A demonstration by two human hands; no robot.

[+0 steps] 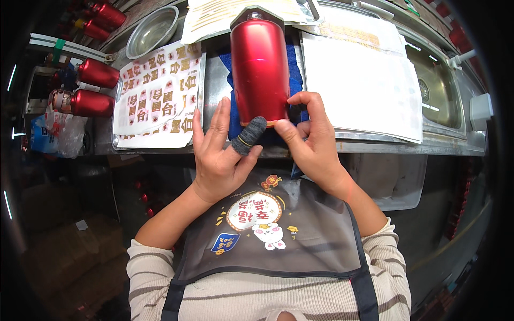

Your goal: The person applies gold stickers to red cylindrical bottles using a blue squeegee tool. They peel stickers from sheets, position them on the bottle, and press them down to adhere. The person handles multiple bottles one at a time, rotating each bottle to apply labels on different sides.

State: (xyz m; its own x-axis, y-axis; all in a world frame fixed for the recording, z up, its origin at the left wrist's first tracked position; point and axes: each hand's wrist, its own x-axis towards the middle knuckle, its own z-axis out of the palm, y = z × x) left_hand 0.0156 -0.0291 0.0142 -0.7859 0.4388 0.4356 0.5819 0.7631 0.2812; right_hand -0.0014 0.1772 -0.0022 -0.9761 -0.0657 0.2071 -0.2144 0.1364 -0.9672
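A glossy red metal bottle (259, 69) lies with its neck away from me, on a dark blue cloth (294, 61). Its neck end rests at an angular grey-black support (246, 12). My left hand (222, 155) is at the near left of the bottle, fingers stretched and apart. A grey knitted finger sleeve (249, 136) covers one finger, its tip against the bottle's near end. My right hand (316, 144) has thumb and bent index finger on the bottle's near right edge, the other fingers curled. Something dark between them cannot be made out.
Left of the bottle lies a tray of printed decal sheets (160, 96), beyond it a metal bowl (152, 32). White sheets (358, 85) are stacked at right, beside a steel sink (436, 91). More red bottles (93, 102) lie far left. A translucent bin (385, 179) is under the counter edge.
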